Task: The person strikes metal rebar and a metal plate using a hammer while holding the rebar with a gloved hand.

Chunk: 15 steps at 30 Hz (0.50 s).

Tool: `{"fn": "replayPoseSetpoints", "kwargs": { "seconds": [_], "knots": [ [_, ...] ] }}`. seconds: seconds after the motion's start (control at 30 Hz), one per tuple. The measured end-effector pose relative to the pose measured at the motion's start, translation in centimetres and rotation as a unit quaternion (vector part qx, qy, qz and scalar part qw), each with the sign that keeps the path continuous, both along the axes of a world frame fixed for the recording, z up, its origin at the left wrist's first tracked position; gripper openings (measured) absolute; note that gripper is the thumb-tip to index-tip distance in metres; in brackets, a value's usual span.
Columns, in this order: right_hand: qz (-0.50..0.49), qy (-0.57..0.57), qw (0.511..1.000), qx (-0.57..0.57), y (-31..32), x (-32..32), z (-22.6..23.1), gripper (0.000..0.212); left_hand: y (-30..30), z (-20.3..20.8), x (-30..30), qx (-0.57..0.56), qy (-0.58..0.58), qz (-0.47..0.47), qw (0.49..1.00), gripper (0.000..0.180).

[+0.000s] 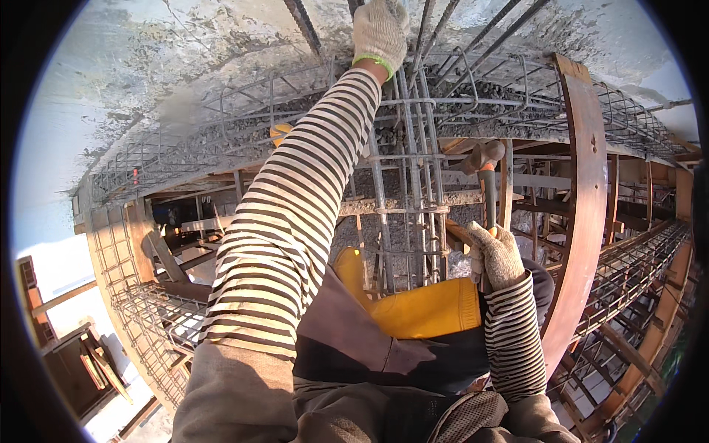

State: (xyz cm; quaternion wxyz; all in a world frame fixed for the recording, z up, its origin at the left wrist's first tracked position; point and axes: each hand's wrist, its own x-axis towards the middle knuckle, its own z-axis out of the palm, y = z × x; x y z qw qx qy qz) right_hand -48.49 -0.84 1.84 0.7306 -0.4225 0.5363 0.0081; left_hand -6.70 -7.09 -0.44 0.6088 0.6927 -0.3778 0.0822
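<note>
- I have the left hand [381, 35] up by the steel bars [416, 184]; from here I can't tell whether it grips one.
- My right hand [498, 255] is closed around the hammer [488, 190], near the bars.
- Hoops [432, 210] already cross the bars, which I'd judge done; what's left, I can't tell.
</note>
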Motion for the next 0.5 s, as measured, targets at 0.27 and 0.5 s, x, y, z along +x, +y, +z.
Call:
{"fn": "replayPoseSetpoints", "kwargs": {
  "seconds": [0.27,0.5],
  "knots": [
    [0.084,0.081,0.993,-0.026,-0.1,1.5,0.8,0.028,-2.2,2.2,-1.4,0.166,-0.067,0.066,0.982,0.023],
    [0.084,0.11,0.99,-0.013,0.4,2.4,1.5,0.027,-3.8,2.3,-0.1,0.224,-0.091,0.126,0.962,0.024]
  ]
}}
